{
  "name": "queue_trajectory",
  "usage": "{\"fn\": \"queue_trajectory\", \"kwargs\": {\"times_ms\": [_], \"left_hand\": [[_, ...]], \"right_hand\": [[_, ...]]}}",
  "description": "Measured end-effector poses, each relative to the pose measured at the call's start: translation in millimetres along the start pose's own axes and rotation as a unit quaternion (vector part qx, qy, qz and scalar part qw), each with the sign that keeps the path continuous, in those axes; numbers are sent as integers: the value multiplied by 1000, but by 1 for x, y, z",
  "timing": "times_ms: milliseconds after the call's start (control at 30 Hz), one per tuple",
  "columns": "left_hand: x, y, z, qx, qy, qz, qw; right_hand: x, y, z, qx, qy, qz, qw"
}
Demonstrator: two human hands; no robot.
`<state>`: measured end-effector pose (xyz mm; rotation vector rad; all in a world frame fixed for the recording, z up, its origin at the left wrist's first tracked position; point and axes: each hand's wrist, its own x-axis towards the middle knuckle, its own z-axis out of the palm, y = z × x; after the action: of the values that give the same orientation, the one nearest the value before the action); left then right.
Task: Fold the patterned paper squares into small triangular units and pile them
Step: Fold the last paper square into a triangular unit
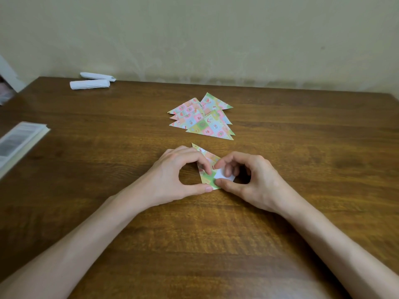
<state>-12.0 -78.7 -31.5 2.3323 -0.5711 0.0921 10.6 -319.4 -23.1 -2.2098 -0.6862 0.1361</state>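
triangle pile (203, 116) behind held paper (207, 167)

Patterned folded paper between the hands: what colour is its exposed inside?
White inside of the patterned folded paper, head view.

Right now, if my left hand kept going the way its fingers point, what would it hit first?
The left hand is pinching the half-folded paper; going on to the right, it would probably meet the fingertips of the right hand almost at once.
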Motion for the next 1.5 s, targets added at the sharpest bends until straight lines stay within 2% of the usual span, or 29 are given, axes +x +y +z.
{"fn": "queue_trajectory", "kwargs": {"times_ms": [800, 1000, 1167, 1500], "left_hand": [[1, 5, -1, 14, -10, -19, 1000], [1, 2, -6, -13, -39, -30, 999], [1, 4, -3, -11, -26, -37, 999], [2, 2, 0, -2, -27, -16, 999]], "right_hand": [[1, 2, 4, -15, -4, -4, 1000], [1, 3, 5, -9, -3, -10, 1000], [1, 4, 6, -9, -3, -9, 1000], [2, 4, 5, -11, -4, -11, 1000]]}}
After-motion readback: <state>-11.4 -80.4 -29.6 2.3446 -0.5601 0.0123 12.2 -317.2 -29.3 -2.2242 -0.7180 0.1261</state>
